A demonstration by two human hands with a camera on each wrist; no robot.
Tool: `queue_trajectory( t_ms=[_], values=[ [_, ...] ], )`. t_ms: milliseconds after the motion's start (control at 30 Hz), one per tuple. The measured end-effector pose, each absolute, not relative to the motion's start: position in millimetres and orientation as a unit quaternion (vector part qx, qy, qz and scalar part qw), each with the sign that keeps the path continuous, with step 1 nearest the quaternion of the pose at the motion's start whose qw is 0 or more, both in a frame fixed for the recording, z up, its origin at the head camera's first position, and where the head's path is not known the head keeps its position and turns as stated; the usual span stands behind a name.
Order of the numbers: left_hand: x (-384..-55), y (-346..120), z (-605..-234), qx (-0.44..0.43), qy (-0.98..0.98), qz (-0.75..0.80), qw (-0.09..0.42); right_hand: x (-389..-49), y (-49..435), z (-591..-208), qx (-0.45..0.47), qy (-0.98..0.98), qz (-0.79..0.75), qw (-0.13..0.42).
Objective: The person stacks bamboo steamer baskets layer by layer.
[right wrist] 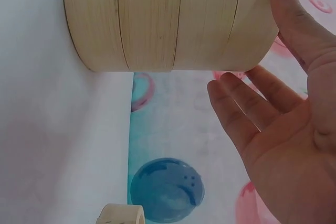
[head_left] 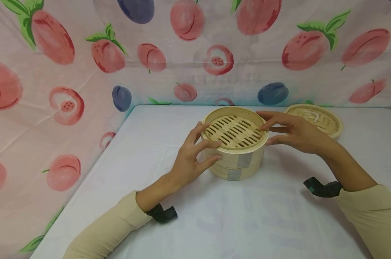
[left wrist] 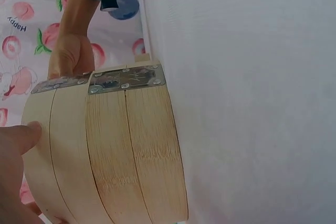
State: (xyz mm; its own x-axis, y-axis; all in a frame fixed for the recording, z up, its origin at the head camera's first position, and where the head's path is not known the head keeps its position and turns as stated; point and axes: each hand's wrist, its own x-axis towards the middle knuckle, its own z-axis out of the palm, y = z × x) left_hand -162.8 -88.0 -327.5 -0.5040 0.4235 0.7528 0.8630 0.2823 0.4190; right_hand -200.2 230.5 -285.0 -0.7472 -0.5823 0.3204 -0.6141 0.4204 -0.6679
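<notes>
A round bamboo steamer (head_left: 234, 158) stands upright on the table, two stacked baskets with metal plates over their side seams. The slatted floor of the upper basket (head_left: 236, 131) shows from above. At its left, my left hand (head_left: 190, 158) holds the rim, fingertips over the edge and thumb against the outer wall. My right hand (head_left: 294, 133) holds the opposite rim, with its thumb (right wrist: 294, 19) on the side wall and some fingers spread apart from it. The left thumb (left wrist: 23, 136) touches the upper basket's wall; the other left fingers are mostly hidden in the left wrist view.
A woven bamboo lid (head_left: 315, 118) with a small white loop lies behind my right hand. A white cloth covers the table (head_left: 241, 223). Fruit-printed curtains (head_left: 182, 64) hang along the back and left edges. Each wrist wears a black strap mount (head_left: 323, 187).
</notes>
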Motion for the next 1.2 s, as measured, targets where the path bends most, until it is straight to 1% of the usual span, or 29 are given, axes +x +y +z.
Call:
queue_trajectory(
  t_ms=[200, 800, 1200],
  values=[
    [-165, -89, -329, -0.421, -0.756, -0.432, 0.251, -200, 229, -284, 0.365, -0.836, 0.411, 0.014],
    [-171, -93, -330, -0.418, -0.756, -0.448, 0.232, -192, 224, -279, 0.346, -0.849, 0.399, 0.002],
    [-178, -97, -332, -0.436, -0.745, -0.455, 0.22, -187, 220, -277, 0.344, -0.865, 0.366, 0.011]
  ],
)
